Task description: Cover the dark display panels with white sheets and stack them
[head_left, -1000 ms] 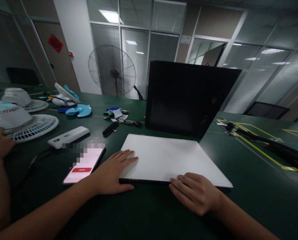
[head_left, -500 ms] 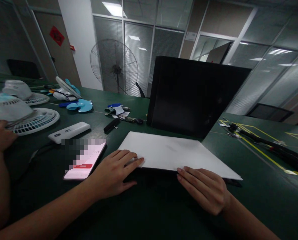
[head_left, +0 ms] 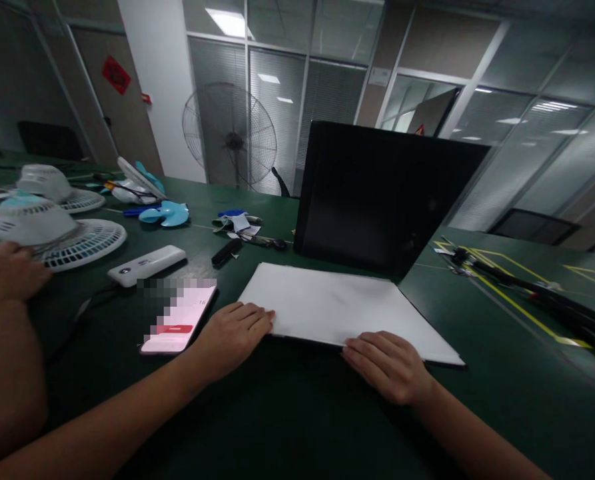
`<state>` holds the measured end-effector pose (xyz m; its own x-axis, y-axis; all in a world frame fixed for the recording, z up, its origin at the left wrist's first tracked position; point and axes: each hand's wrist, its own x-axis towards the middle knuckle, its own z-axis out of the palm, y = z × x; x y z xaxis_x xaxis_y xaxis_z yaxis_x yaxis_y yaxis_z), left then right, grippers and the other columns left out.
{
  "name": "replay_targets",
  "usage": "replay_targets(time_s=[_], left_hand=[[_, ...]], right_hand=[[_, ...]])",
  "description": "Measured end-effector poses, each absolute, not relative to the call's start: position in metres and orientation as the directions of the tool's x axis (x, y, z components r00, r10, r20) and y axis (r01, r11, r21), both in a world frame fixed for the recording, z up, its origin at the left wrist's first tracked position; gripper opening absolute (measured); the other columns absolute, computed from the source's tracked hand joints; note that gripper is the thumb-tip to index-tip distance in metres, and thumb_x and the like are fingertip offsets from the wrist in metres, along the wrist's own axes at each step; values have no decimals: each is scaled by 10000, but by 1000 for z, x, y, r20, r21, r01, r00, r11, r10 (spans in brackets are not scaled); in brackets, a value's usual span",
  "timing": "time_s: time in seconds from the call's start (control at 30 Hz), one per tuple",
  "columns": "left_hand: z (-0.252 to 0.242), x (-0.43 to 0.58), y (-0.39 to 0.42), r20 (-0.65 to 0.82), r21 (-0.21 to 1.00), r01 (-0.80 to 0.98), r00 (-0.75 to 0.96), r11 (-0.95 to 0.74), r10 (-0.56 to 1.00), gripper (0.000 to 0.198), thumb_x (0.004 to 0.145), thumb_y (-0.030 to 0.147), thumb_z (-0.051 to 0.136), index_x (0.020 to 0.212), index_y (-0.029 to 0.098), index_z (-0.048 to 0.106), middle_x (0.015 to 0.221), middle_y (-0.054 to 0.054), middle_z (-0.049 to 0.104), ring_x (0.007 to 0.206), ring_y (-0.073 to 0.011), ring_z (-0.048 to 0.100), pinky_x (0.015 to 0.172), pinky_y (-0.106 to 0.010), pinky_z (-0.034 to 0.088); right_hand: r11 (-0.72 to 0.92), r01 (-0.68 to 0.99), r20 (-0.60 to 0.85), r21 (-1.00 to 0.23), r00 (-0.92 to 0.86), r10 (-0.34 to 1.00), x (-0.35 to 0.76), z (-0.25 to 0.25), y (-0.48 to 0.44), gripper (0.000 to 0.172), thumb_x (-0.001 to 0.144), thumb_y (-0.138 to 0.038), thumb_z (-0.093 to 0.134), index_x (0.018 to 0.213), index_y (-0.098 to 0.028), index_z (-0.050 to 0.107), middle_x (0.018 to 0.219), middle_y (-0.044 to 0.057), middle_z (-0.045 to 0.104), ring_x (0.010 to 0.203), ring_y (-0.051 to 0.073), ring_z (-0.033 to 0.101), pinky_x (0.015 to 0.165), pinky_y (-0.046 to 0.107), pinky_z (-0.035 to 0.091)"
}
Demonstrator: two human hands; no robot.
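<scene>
A rectangular white sheet (head_left: 327, 303) lies on the table over something thin and black, whose rim shows along the near and right edges. My left hand (head_left: 237, 337) is at its near left edge, fingers together and closed over the border, with the thumb hidden. At the near edge, right of the middle, my right hand (head_left: 384, 363) has its fingers bent against the border; its thumb is also out of sight. Just behind the sheet a large black panel (head_left: 377, 200) stands upright, leaning back.
Left of my left hand lie a phone (head_left: 180, 320) and a white power bank (head_left: 147, 265) with a cable. Another person's hand (head_left: 17, 270) touches a white fan part (head_left: 37, 220). A blue fan blade (head_left: 167, 213) lies farther back. Black rods (head_left: 542, 293) lie at right.
My left hand's fingers have drawn in and its thumb has gone out of sight. My right hand's fingers have curled more at the edge. The sheet's right corner sits flusher with the black rim.
</scene>
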<state>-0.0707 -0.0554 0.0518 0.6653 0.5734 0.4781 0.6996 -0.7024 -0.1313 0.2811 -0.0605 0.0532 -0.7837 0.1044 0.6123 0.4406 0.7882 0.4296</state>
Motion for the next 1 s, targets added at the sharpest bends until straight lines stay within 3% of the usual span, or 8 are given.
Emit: replay_targets(time_s=[0.27,0.43,0.63,0.77,0.9,1.0], left_hand=[[60,-60,-70,533,-196,601,728,-775,431,281,1020,156,445,1121,195,704,1140,-74,773,1009,-214,725,802,-375,608],[56,-32,-78,529,-188,424,804,-886,273,225,1021,170,490,1067,213,706,1218,-27,758,1073,-196,720,851,-339,585],[52,57,-43,481,-148,232,866,-962,135,308,1056,211,412,1186,193,690,1301,-36,719,1194,-199,673,989,-363,531],[53,140,-13,405,-335,186,913,-924,37,298,1021,192,483,1253,171,670,1327,-73,700,1247,-229,634,1000,-361,497],[51,215,2,418,-370,182,908,-911,12,285,1008,171,503,1228,164,684,1363,-102,672,1227,-230,635,967,-352,488],[47,257,3,458,-368,249,887,-896,59,345,1018,160,467,1321,155,632,1483,-141,567,1263,-299,601,966,-449,483]], right_hand=[[791,491,615,364,-765,192,291,72,-89,173,951,-67,544,1061,-114,669,903,84,738,742,155,651,639,293,497],[707,561,539,431,-788,296,312,88,-167,309,978,-83,381,1047,-129,678,886,88,747,739,185,663,609,312,520],[562,622,449,545,-783,430,358,96,-229,390,912,-32,345,992,-181,696,893,72,754,758,197,672,598,320,536],[414,675,379,611,-709,595,411,83,-231,350,881,-12,414,1004,-174,699,956,77,746,780,198,675,605,313,539],[278,697,273,661,-568,776,459,66,-226,345,852,2,469,1043,-140,719,989,99,727,804,208,673,628,319,551],[208,768,245,606,-429,870,479,59,-220,332,913,-81,466,1123,-128,719,1047,128,717,867,229,675,681,338,567]])
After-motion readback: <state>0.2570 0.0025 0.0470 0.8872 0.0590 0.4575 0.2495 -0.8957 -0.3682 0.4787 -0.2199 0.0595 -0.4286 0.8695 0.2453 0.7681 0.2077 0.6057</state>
